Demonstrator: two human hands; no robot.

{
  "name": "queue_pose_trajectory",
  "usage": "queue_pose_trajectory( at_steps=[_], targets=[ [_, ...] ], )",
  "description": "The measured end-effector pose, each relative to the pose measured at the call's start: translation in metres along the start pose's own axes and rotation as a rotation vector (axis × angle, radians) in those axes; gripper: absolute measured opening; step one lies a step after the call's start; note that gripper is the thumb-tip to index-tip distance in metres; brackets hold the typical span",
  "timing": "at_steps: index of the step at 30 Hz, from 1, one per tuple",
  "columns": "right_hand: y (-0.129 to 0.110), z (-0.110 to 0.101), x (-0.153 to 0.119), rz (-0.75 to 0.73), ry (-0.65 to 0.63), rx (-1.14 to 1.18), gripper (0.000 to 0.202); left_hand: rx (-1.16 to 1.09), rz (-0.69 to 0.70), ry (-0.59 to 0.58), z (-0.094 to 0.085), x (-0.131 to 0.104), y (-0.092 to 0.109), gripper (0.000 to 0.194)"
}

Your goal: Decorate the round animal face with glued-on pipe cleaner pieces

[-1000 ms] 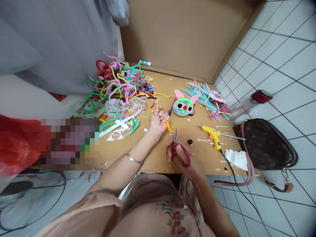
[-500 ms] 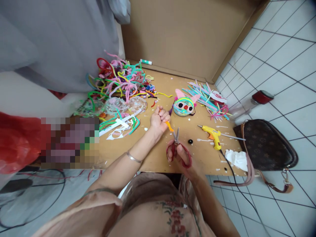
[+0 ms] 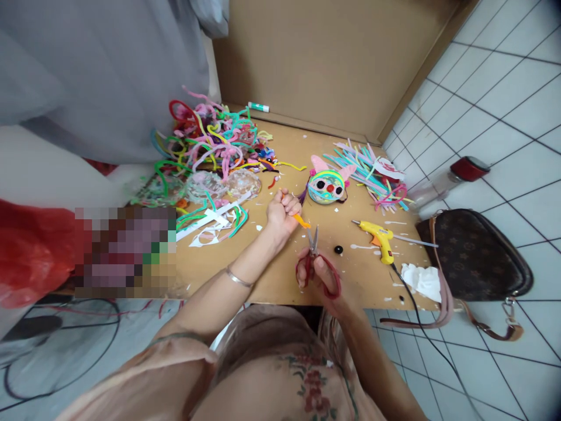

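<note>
My left hand [image 3: 284,215] is closed around a narrow orange strip [image 3: 302,221], whose end sticks out toward the scissors; I cannot tell its material. My right hand [image 3: 322,275] holds scissors [image 3: 314,242] with red handles, fingers through the loops. Their blades are parted and point away from me, with the tips just below and right of the strip's end. Beyond the hands lies a round animal-face craft [image 3: 326,188] with pink ears, black eyes and a red nose. A small black round piece [image 3: 338,249] rests right of the scissors.
A yellow glue gun [image 3: 380,238] lies at the right, its cord running off the table, near a crumpled tissue [image 3: 421,282] and a brown handbag [image 3: 477,257]. Pipe cleaners heap up at the left [image 3: 214,140] and back right [image 3: 363,166]. A bottle [image 3: 442,184] and glue stick [image 3: 258,107] are farther back.
The orange strip's free end has shifted slightly up and to the right, away from the scissor tips. Both hands stay in nearly the same place, and the view has moved a little.
</note>
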State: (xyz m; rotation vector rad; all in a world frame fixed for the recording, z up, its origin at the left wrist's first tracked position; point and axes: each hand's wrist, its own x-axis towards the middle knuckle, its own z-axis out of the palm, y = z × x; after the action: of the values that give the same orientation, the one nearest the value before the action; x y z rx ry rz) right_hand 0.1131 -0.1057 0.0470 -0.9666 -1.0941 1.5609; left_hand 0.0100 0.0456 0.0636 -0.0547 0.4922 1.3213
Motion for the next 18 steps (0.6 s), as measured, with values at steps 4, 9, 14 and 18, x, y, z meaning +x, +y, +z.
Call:
queue_pose_trajectory(
  at_steps=[4,9,14,18],
  targets=[
    [-0.003,0.000,0.005,-0.020,0.009,-0.002,0.041,0.010,-0.009,-0.003,0.000,-0.001,-0.001,0.043],
    [-0.004,-0.002,0.007,-0.029,0.007,0.013,0.039,-0.005,-0.036,-0.023,-0.001,-0.002,-0.003,0.043],
    [-0.006,-0.002,0.010,0.015,0.021,0.164,0.039,0.029,-0.064,-0.035,-0.001,-0.003,-0.004,0.043],
    [-0.009,-0.003,0.013,0.064,0.062,0.269,0.042,0.056,-0.086,-0.080,-0.002,-0.003,-0.005,0.043]
  ],
)
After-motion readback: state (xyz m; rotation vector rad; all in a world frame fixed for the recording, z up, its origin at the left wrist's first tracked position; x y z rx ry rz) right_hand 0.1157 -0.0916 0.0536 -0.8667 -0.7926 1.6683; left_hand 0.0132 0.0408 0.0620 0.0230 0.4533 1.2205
